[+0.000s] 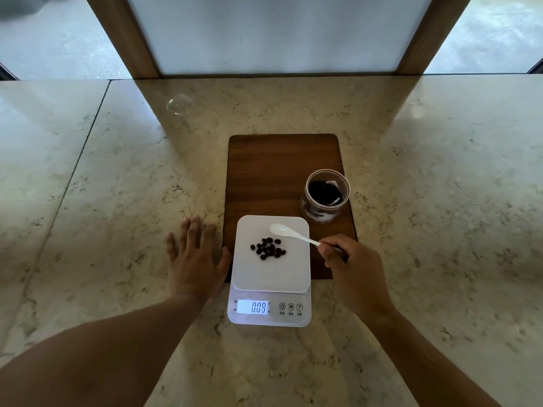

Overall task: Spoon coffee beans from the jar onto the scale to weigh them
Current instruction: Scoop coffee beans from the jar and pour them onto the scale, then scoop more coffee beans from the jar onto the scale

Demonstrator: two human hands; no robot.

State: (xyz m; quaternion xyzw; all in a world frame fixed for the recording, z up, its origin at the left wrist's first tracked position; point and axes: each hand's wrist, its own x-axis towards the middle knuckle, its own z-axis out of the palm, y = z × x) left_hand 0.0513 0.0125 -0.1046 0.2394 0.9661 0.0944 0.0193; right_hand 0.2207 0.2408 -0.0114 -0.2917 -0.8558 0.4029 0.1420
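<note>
right hand (351,261) grip on spoon (289,232) handle — bowl seemingly above scale (271,259)

A pale marble countertop (440,171) with grey-brown veining fills the lower view, and a seam (79,154) runs diagonally across it far to the left of the grip. Beyond the grip, at the counter's far edge, stands a frosted white panel (279,33) framed by two slanting wooden posts (129,39). Either side of the posts, glass shows a grey, wet-looking ground (53,45) outside. Daylight is soft and glossy on the stone. A dark wooden board (279,165) lies under and beyond the grip.
</note>
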